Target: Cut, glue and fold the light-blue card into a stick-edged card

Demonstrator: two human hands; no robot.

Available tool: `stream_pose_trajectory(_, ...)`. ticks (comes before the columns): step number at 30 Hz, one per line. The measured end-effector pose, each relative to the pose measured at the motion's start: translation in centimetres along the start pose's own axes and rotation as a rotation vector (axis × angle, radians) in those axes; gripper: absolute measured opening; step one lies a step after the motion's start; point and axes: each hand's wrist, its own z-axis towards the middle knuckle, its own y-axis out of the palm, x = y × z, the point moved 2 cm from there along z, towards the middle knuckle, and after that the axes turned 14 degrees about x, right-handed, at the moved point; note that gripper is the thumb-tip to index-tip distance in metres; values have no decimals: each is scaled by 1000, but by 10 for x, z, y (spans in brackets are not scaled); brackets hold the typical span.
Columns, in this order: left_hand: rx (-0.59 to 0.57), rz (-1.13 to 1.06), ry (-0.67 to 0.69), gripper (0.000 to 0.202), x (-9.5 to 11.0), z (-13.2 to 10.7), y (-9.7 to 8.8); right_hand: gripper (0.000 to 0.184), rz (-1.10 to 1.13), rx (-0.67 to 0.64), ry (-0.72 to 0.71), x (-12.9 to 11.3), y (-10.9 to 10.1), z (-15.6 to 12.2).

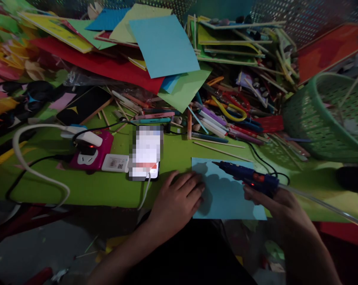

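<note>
A blue hot glue gun (250, 176) with a small red light is gripped in my right hand (275, 202). Its nozzle points left, over the upper edge of a light blue sheet of paper (226, 198). A long clear glue stick (321, 204) sticks out of the gun's back end. My left hand (180, 198) lies palm down, fingers stretched out, with the fingertips at the left edge of the sheet. Just beyond that hand lies a phone (146, 152) with a lit, blurred-out screen and a white cable.
A magenta power strip (103, 148) with plugs and cables sits at the left. Pens and markers (208, 120), yellow-handled scissors (235, 113) and thin sticks lie behind the sheet. Coloured papers (167, 45) pile up at the back. A green basket (309, 114) stands at the right.
</note>
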Motion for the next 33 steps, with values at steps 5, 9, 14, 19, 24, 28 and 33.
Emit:
stream_pose_trajectory(5,-19,-8,-10,24,1,1,-1,57,48,43,30,6,4,1)
stream_pose_trajectory(9,-11,4,0,23,1,2,-2,57,-8,36,1,16,7,5)
stream_pose_trajectory(14,3,15,10,23,1,2,-2,58,-21,27,-16,21,9,8)
stream_pose_trajectory(19,3,12,15,23,0,2,-1,58,-25,30,-27,18,12,7)
stream_pose_trajectory(24,-15,8,11,23,0,2,-2,59,4,37,-39,20,12,8)
stream_pose_trajectory(28,1,13,16,21,0,2,-2,60,-12,42,-11,23,10,8)
stream_pose_trajectory(33,-25,8,5,23,0,1,-2,61,-43,45,-36,18,12,8)
